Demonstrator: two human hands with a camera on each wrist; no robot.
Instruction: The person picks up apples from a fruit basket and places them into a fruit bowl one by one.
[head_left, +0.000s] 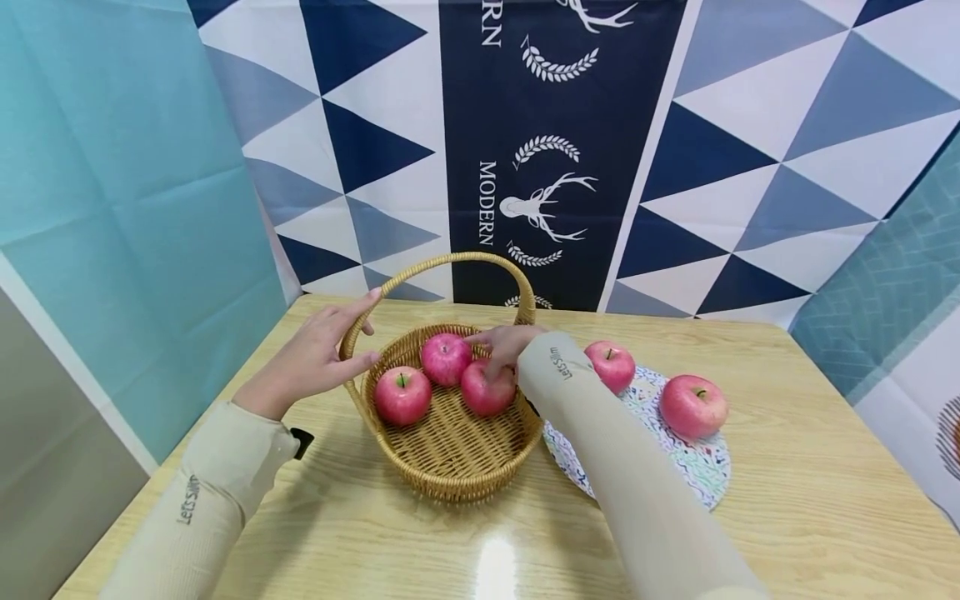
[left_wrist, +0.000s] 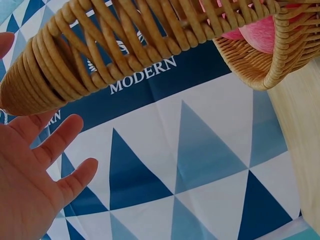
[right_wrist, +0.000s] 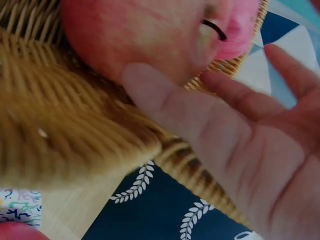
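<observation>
A wicker basket (head_left: pixel 450 487) with a tall arched handle (head_left: pixel 468 257) stands on the table, holding a left apple (head_left: pixel 402 396), a back apple (head_left: pixel 446 359) and a right apple (head_left: pixel 483 392). My left hand (head_left: pixel 315 354) is at the left side of the handle, its fingers spread; the left wrist view shows the palm (left_wrist: pixel 22 180) loosely around the wicker, not gripping it. Inside the basket my right hand (head_left: pixel 513 343) touches the right apple with its thumb (right_wrist: pixel 150 87). Its other fingers are extended toward the back apple.
Right of the basket lies a round patterned plate (head_left: pixel 708 471), partly hidden by my right forearm. A rear apple (head_left: pixel 611 365) and a front apple (head_left: pixel 693 407) are on it. Behind the wooden table (head_left: pixel 810 483) hangs a geometric cloth (head_left: pixel 390 75).
</observation>
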